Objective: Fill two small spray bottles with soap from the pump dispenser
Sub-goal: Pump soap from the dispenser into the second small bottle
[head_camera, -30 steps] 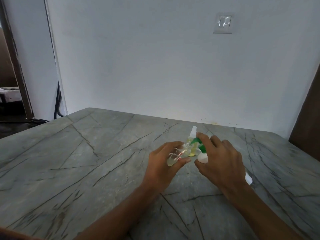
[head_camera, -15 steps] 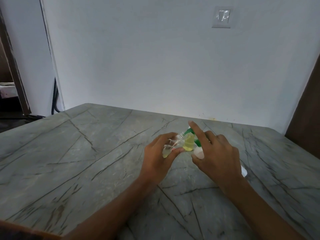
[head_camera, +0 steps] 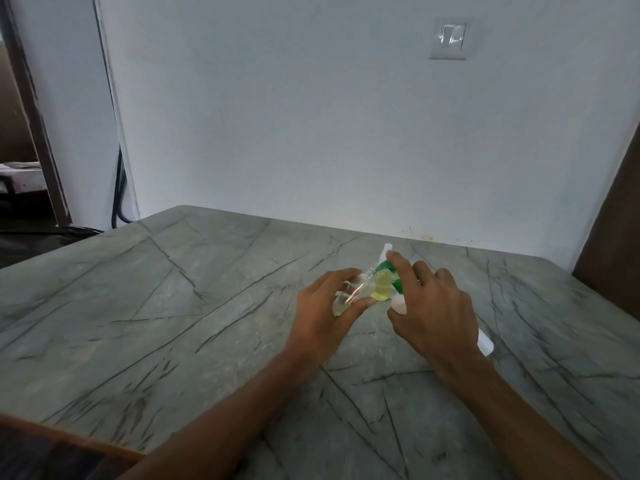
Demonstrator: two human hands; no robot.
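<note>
Nearest to the camera, at the lower left, a brown wooden edge (head_camera: 52, 448) borders the worktop (head_camera: 173, 323), which is one grey stone slab with many dark veins crossing it. Two bare forearms reach over it from below toward the middle. The left hand (head_camera: 325, 317) pinches a small clear spray bottle (head_camera: 349, 296) between the thumb and the curled fingers. This bottle is tilted above the worktop with its open neck toward the right, and a little yellowish liquid sits in its lower end. The right hand (head_camera: 433, 313) is curled around the white pump dispenser (head_camera: 398, 305), which lies slanted under the palm, so most of it is hidden. The index finger is stretched out over the green pump head (head_camera: 384, 267), just beside the neck of the tilted bottle. Just behind them stands a second spray bottle (head_camera: 380, 291), yellow liquid inside and a white cap (head_camera: 387, 248) on top, partly hidden by the others. So I count two hands, two small bottles and one dispenser. Beyond the worktop rises a plain white wall (head_camera: 311, 116) with one switch plate (head_camera: 449, 38) high on the right. A dark cable (head_camera: 118, 188) hangs in the left corner, beside a dark door frame (head_camera: 38, 126), and a brown wooden panel (head_camera: 613, 230) stands at the right edge.
</note>
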